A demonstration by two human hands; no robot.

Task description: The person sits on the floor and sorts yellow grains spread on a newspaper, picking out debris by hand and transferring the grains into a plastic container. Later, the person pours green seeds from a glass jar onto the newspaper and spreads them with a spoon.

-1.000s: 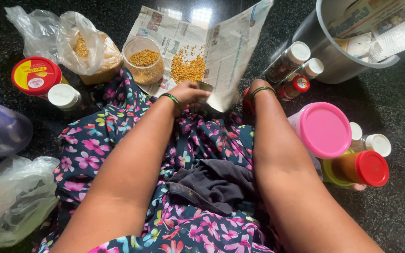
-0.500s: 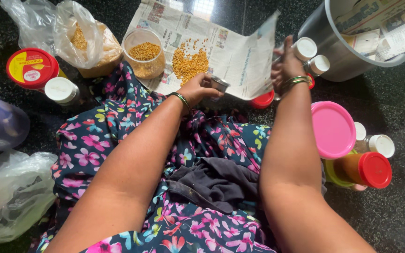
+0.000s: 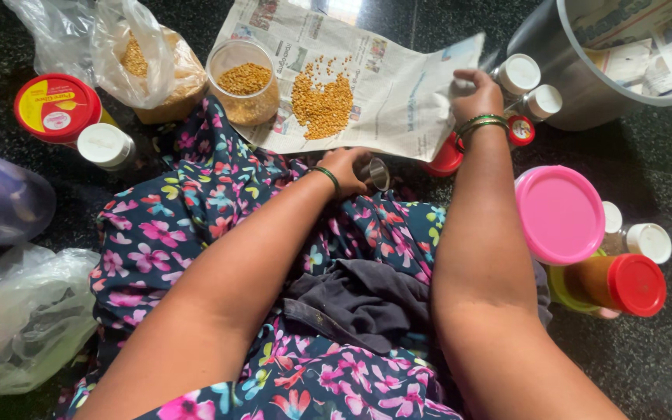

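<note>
Head view: the right hand [image 3: 477, 92] pinches the right edge of the newspaper [image 3: 398, 85] while the left hand [image 3: 349, 169] grips a small cup [image 3: 378, 173] just near of the lentil heap [image 3: 322, 101].

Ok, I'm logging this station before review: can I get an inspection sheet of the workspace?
Surface: dark speckled stone floor.
Job's things: newspaper sheet bearing a heap of yellow grains; open clear jar holding the same grains.
Clutter: plastic bags, red-lidded jar, pink lid, white-capped bottles, steel pot.
Grippers: right hand lifts the sheet's edge; left hand grips a small steel cup.
Cables: nothing seen.
Surroundings: floral cloth on the lap.
</note>
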